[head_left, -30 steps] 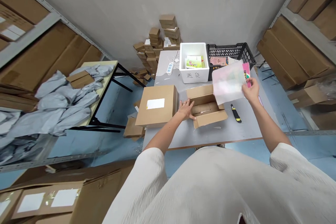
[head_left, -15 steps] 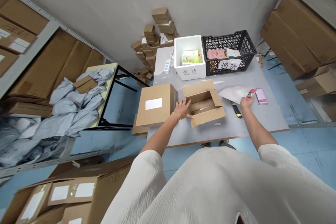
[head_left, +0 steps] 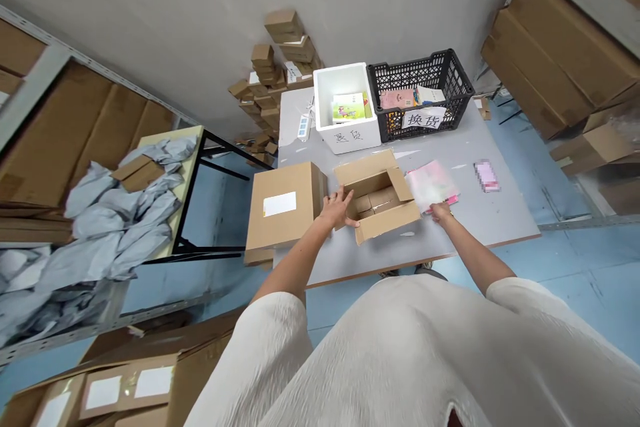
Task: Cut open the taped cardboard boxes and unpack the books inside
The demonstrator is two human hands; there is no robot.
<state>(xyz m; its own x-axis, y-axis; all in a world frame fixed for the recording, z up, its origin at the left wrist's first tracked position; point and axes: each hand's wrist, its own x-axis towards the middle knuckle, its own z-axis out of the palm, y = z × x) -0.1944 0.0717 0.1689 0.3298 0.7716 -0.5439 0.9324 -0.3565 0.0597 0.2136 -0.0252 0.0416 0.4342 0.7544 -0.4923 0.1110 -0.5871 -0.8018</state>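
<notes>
My left hand (head_left: pixel 340 208) rests with fingers spread on the left side of an open cardboard box (head_left: pixel 389 221), its thumb against the near flap. Smaller brown cartons (head_left: pixel 375 201) lie inside this box. To the right, my right hand (head_left: pixel 442 212) pinches the near edge of a flat pink-and-white packet (head_left: pixel 431 185), which looks wrapped in clear film. The packet lies on the table close to the box's right flap. My fingertips are partly hidden there. A closed carton (head_left: pixel 285 207) with a white label stands left of my left hand.
Behind are a white foam box (head_left: pixel 349 137) and a black plastic crate (head_left: pixel 423 107), both with books inside. A blurred pink object (head_left: pixel 487 175) lies at right. Grey mailer bags (head_left: pixel 135 213) cover a side table. Small cartons (head_left: pixel 270 80) are stacked by the wall.
My right hand has moved left and nearer with the packet, which now lies flatter beside the box. The utility knife is now mostly hidden. My left hand stays on the box; the view has shifted.
</notes>
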